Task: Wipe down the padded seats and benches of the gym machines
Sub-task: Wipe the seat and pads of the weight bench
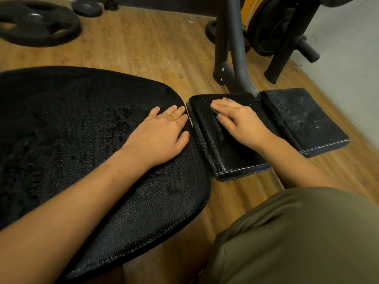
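Left hand (162,128): lying flat, fingers straight, on the padded bench (71,130), likely steadying.
Right hand (235,117): pressing straight fingers onto the seat pad (225,156), seemingly a dark cloth (215,110) showing underneath.
Far pad (303,117): sitting beyond right hand, speckled, probably awaiting wiping.

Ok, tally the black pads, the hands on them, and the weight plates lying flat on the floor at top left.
Black pads: 3, large bench pad, middle pad, end pad
Hands: 2, left hand, right hand
Weight plates: 2, large plate, small plate
Total: 7
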Demonstrator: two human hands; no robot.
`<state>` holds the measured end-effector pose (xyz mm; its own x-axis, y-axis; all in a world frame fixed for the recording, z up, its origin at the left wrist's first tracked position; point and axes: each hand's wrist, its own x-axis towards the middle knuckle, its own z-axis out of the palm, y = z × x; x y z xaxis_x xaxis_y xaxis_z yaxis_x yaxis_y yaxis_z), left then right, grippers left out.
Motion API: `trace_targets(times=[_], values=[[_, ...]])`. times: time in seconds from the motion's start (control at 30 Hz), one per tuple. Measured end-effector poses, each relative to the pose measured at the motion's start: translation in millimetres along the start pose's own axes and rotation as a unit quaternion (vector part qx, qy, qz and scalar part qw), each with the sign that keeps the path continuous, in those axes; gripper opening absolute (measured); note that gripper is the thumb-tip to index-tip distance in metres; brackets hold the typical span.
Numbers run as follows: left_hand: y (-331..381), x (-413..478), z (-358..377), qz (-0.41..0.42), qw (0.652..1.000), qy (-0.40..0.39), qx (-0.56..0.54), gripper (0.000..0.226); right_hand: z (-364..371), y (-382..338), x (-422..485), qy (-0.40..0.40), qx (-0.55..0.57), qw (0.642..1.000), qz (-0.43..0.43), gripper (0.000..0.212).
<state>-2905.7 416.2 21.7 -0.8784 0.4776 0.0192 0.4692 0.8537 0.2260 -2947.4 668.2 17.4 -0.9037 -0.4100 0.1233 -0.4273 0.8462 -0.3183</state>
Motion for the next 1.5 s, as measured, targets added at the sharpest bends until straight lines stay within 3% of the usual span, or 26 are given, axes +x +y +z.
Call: trace_targets(times=[0.27, 0.67, 0.8, 0.97, 1.27, 1.5], values=[[-3, 2, 1, 0.001, 1.000, -0.002, -0.009, 0.057, -3, -23, -87, 0.008, 0.019, 0.999, -0.048, 0.038], [-2, -1, 0, 0.000, 1.000, 0.014, -0.011, 0.056, 8, -20, 50, 0.001, -0.013, 1.000, -0.014, 0.039], [-3, 0, 1, 0.001, 1.000, 0.016, -0.011, 0.055, 11, -26, 22, 0.010, -0.006, 1.000, -0.011, 0.040], [-1, 1, 1, -0.002, 1.000, 0.015, -0.012, 0.054, 14, -36, -29, 0.002, 0.005, 0.998, -0.065, 0.040], [1, -3, -1, -0.004, 1.000, 0.020, 0.004, 0.056, 11, -44, 48, -0.027, -0.063, 0.997, -0.042, 0.040], [2, -7, -3, -0.020, 0.999, 0.038, 0.004, 0.053, -1, -57, 36, -0.094, -0.162, 0.976, -0.115, 0.034]])
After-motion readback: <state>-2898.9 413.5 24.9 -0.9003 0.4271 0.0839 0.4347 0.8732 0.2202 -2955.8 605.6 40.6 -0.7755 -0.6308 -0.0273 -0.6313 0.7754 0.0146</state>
